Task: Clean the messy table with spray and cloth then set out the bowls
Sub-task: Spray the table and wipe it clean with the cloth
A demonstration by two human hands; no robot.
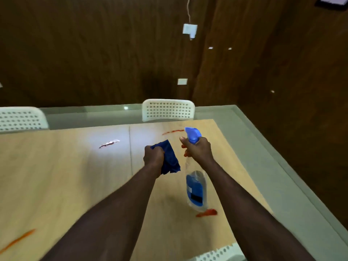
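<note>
head | left hand [153, 154] fisted tight on bunched blue cloth [170, 159] over table [56, 176] middle | right hand [197, 149] wrapped round spray bottle [194, 189] neck, index finger out front; bottle tilted, toward right edge | 2 red marks: far-edge smear [173, 131], right-edge smear [207, 212]

Looks onto dark wood-panelled walls [94, 53] carrying a white box [189, 30] on a hanging cable [188, 8] and a small white plate [182, 81] lower down, with a white perforated chair back [168, 110] at the far edge of the pale, glass-rimmed surface [263, 147], a second chair back [21, 118] at far left, and soft glare on the top.
</note>
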